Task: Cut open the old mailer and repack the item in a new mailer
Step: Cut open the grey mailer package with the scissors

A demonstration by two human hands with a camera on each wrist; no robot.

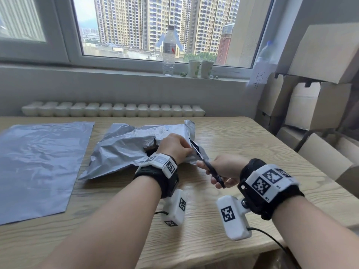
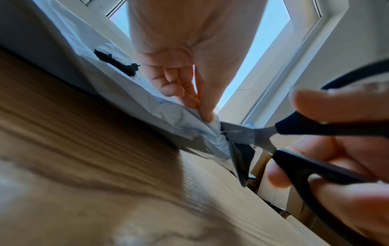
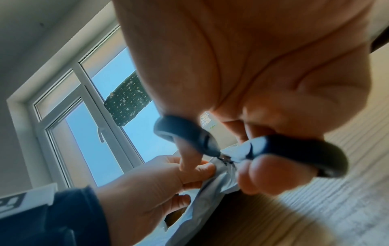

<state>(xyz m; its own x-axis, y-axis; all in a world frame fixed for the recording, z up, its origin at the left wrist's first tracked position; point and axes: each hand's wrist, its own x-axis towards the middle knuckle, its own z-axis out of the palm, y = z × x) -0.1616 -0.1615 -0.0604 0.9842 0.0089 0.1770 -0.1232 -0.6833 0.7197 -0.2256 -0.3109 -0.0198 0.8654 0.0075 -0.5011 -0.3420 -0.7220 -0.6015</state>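
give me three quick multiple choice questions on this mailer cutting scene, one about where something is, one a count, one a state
1. Where does the flat new mailer lie relative to the crumpled old mailer?
A left of it
B right of it
C under it

2. How many paper cups stand on the windowsill?
A one
B two
C four

3. What is the right hand doing?
A resting empty
B holding the water bottle
C gripping scissors at the mailer's edge

Answers:
1. A: it lies at the table's left side.
2. B: two stand beside the bottle.
3. C: blades meet the edge that the left hand pinches.

Wooden table (image 1: 223, 133) — crumpled old mailer (image 1: 120, 150), flat new mailer (image 1: 38, 162)
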